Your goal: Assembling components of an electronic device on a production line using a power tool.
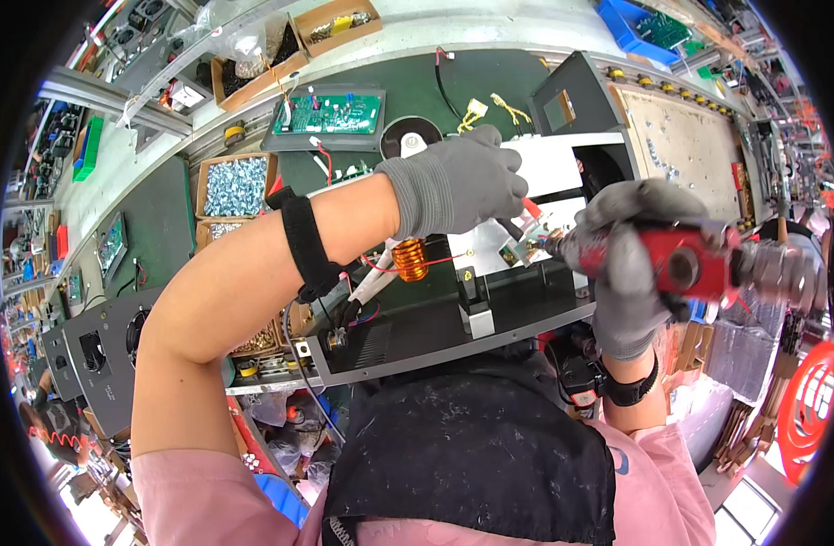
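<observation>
My right hand (628, 259), in a grey glove, is wrapped round a red power screwdriver (685, 262) that lies nearly level. Its tip points left at a small metal part with a circuit board (523, 244) on the white metal plate (553, 168). My left hand (467, 182), also gloved, rests over that plate with curled fingers; what they grip, if anything, is hidden under them. A small red piece (532, 208) shows just by its fingertips. The plate sits in a black metal chassis (417, 338), with a copper coil (411, 259) left of it.
A green circuit board (331, 114) lies on the green bench mat at the far left. Boxes of small metal parts (238, 187) stand beside it. Loose wires (446, 86) and a black upright panel (573, 96) are at the back. A tray of screws (672, 136) is at the right.
</observation>
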`<state>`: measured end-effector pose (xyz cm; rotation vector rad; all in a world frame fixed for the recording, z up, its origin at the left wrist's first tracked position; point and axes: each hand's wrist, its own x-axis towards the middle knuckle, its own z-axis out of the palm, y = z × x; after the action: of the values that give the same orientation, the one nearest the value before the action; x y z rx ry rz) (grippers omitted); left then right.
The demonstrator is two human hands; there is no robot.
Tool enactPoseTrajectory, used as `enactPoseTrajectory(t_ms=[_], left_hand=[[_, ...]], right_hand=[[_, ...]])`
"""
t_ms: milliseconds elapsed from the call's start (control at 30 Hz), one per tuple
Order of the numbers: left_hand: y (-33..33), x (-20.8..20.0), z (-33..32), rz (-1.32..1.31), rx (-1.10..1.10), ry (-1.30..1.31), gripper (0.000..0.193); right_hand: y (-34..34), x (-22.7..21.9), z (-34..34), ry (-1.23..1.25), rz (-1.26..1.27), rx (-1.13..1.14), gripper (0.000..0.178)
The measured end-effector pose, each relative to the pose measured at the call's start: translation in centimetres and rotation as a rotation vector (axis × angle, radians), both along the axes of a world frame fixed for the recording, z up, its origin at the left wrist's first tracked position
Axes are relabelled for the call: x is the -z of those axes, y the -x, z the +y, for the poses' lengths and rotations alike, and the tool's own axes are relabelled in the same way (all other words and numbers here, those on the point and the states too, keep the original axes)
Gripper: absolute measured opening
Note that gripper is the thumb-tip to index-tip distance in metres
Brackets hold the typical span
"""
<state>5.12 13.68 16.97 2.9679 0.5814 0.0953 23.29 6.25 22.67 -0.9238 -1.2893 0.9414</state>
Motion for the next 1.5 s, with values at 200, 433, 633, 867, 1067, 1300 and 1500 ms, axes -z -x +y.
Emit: enactPoseTrajectory(t_ms=[200, 433, 633, 867, 1067, 1300, 1500], left_hand=[[-0.5, -3.1, 0.0, -0.028, -0.202, 0.273, 0.028], [-5.1, -9.0, -3.7, -1.046, -0.152, 0.325, 0.063], [-7.6, -11.1, -6.4, -0.88, -0.379, 0.343, 0.052], [-5.1, -8.9, -4.0, -1.018, -0.414, 0.805, 0.051], [-2.3, -2.6, -2.9, 0.087, -0.49, 0.467, 0.019], [-1.8, 1.1, -3.6, -0.05, -0.242, -0.026, 0.013], [-1.7, 1.1, -3.7, -0.103, -0.261, 0.016, 0.012]], right_hand=[[-0.1, -0.4, 0.0, 0.015, 0.011, 0.012, 0.042], [-2.7, 5.0, -1.1, 0.241, 0.482, 0.12, 0.053], [-3.4, 4.9, -1.2, 0.18, 0.245, 0.09, 0.049], [-3.5, 4.1, -1.3, 0.096, -0.107, 0.056, 0.047], [-0.6, 0.5, 0.1, -0.123, 0.041, -0.021, 0.041], [-0.2, 0.3, 0.1, -0.094, -0.097, -0.065, 0.036], [0.3, 0.6, 0.2, -0.107, -0.235, -0.159, 0.032]])
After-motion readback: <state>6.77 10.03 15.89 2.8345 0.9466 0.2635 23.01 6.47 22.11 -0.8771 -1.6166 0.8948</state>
